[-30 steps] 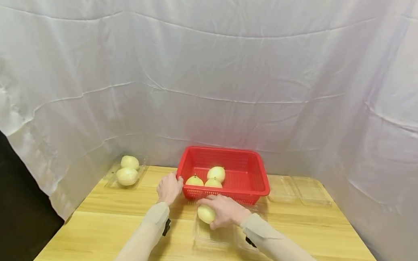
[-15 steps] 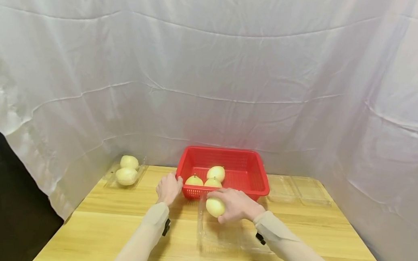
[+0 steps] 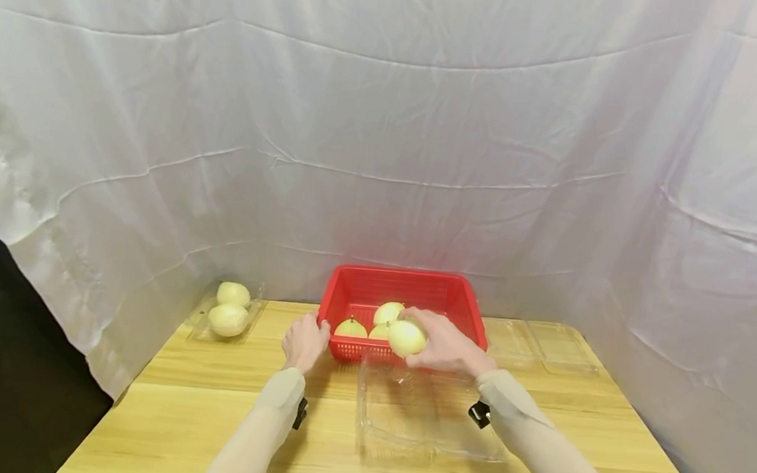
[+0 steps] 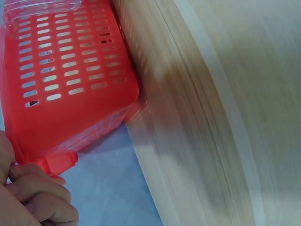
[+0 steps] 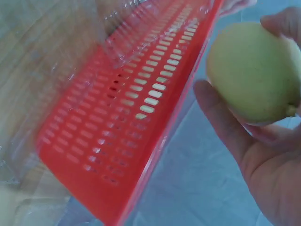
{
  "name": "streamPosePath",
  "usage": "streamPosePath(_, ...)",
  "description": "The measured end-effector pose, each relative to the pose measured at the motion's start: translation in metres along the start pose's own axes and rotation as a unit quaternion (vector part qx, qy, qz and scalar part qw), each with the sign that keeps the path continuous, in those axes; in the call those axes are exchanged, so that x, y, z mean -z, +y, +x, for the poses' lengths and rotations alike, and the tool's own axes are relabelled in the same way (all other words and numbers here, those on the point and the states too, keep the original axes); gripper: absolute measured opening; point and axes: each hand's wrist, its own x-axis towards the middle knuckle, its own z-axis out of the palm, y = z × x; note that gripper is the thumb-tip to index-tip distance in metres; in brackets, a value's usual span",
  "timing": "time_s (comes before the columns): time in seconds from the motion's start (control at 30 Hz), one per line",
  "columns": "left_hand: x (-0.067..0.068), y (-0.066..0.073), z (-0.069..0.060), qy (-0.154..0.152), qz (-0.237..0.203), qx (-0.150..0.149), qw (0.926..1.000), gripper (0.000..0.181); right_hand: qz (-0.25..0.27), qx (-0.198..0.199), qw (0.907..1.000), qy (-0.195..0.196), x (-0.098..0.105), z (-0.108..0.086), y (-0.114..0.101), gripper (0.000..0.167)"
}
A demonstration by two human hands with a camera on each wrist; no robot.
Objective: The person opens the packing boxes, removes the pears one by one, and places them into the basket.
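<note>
A pale yellow pear (image 3: pixel 407 338) is gripped between the thumb and fingers of my right hand (image 3: pixel 445 342), above the front rim of the red plastic basket (image 3: pixel 415 276). In the right wrist view the same pear (image 5: pixel 254 70) shows a short stem near the palm. My left hand (image 3: pixel 305 343) holds the basket's left front edge; its curled fingers (image 4: pixel 44 193) meet the rim in the left wrist view. Inside the basket lie a pear (image 3: pixel 351 328) with its stem up and two others, partly hidden by the held one. Below my right hand an open clear plastic clamshell box (image 3: pixel 398 421) lies against the basket's front.
At the far left, a clear box (image 3: pixel 200 330) contains two pears (image 3: pixel 228 319). More clear plastic boxes (image 3: pixel 562 348) lie right of the basket on the wooden table (image 3: pixel 207 430). A pale curtain (image 3: pixel 426 122) hangs close behind.
My right hand has lifted the pear out of the clear box, moving up and slightly right to the basket's rim. The clear box shifted slightly right. My left hand stays on the basket.
</note>
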Motion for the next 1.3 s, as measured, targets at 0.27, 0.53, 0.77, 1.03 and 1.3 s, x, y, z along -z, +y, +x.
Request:
streamPosePath(0.27,-0.001,0.0,-0.001,-0.002,-0.003,-0.001,1.0,0.025,0.025,-0.073,0.994,0.078,-0.006,0.009,0.021,0.063)
streamPosePath(0.53,0.0,-0.002,-0.001,-0.004,-0.006,0.0,1.0,0.03,0.07,-0.129,0.9805,0.131,-0.018,0.016,0.032,0.06)
streamPosePath(0.77,0.0,-0.004,-0.004,0.0,-0.008,0.003,1.0,0.029,0.056,-0.16,0.9763,0.134,-0.027,0.017,0.029,0.058)
streamPosePath(1.03,-0.002,0.0,-0.002,-0.005,-0.009,-0.002,0.9999,0.029,0.052,-0.188,0.9714,0.136,-0.032,0.015,0.028,0.063)
streamPosePath(1.3,0.0,0.002,-0.001,-0.005,-0.005,0.006,1.0,0.03,0.065,-0.228,0.962,0.136,-0.036,0.022,0.032,0.063)
